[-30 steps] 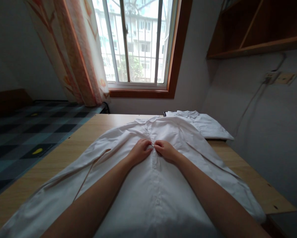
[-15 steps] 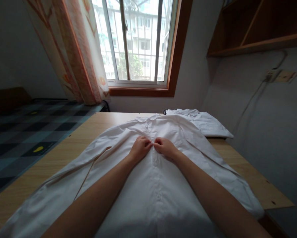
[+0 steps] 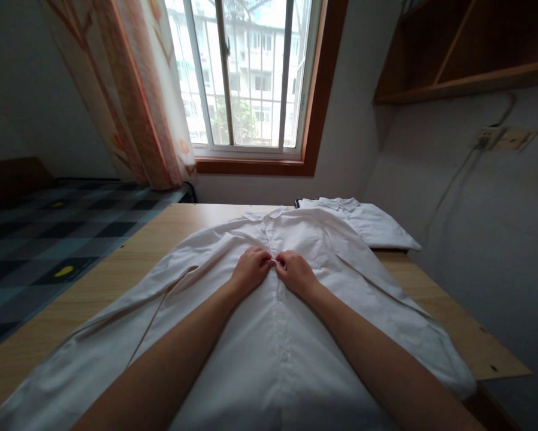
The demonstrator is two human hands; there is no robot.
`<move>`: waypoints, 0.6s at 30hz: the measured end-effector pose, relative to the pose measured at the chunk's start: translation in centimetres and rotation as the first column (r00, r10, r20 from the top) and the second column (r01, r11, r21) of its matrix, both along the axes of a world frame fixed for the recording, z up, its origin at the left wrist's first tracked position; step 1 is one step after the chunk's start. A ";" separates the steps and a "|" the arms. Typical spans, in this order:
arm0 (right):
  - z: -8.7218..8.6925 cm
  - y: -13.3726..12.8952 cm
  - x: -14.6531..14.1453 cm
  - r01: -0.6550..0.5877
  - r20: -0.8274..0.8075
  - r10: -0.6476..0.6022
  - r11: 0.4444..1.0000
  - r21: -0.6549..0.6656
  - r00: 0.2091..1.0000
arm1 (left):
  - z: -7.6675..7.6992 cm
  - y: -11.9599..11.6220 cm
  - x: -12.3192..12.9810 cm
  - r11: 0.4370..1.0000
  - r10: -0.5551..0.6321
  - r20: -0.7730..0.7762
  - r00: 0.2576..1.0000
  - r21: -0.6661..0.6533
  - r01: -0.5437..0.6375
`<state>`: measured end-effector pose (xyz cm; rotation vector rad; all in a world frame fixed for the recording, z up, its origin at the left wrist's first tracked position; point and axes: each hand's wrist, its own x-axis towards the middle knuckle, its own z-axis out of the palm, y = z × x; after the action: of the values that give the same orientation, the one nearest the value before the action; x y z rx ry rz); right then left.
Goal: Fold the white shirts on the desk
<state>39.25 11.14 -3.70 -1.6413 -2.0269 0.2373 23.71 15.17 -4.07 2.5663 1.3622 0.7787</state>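
Pale walls (image 3: 480,251) close in the room, dim except near the daylight. A bed (image 3: 89,218) with a dark checked cover lies to the left, beside a light wooden table (image 3: 147,254) that reaches toward the far wall. Beyond the table is a window (image 3: 251,108) in a brown wooden frame, with bars and a pale building outside. A curtain (image 3: 138,114) with an orange flower pattern hangs at the left of the window. High on the right, a brown wooden shelf (image 3: 467,84) is fixed to the wall.

A white long-sleeved shirt (image 3: 246,359) covers much of the table, front side up, its collar (image 3: 264,214) toward the window and its sleeves running down either side. Through a narrow gap by the left sleeve the wood shows. At the far right of the table lies a folded white shirt (image 3: 381,227), with a dark edge under it.

Both forearms reach over the long-sleeved shirt. The left hand (image 3: 252,267) and the right hand (image 3: 295,272) nearly meet on its button strip (image 3: 281,329), below the collar, each with bent fingers pinching the cloth there. Whether a button sits between the fingertips is too small to tell. A socket (image 3: 516,139) is on the right wall, with a thin cord (image 3: 451,182) hanging from it.
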 end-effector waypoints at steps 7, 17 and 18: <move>0.2 0.2 0.8 -0.059 -0.078 0.059 0.998 0.007 0.995 | -0.1 -0.2 0.2 0.998 0.064 -0.038 0.997 0.020 -0.063; -0.9 0.8 0.7 0.014 -0.154 -0.018 0.999 -0.031 0.988 | 0.5 -1.0 0.4 0.994 0.109 -0.035 0.993 0.030 -0.108; -0.9 0.9 0.7 0.011 -0.160 -0.017 0.999 -0.034 0.987 | 0.6 -1.1 0.6 0.991 0.125 -0.057 0.990 0.048 -0.122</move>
<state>39.99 12.00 -4.63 -1.6016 -1.8995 0.3876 24.30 14.05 -3.48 2.5784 1.5522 0.7642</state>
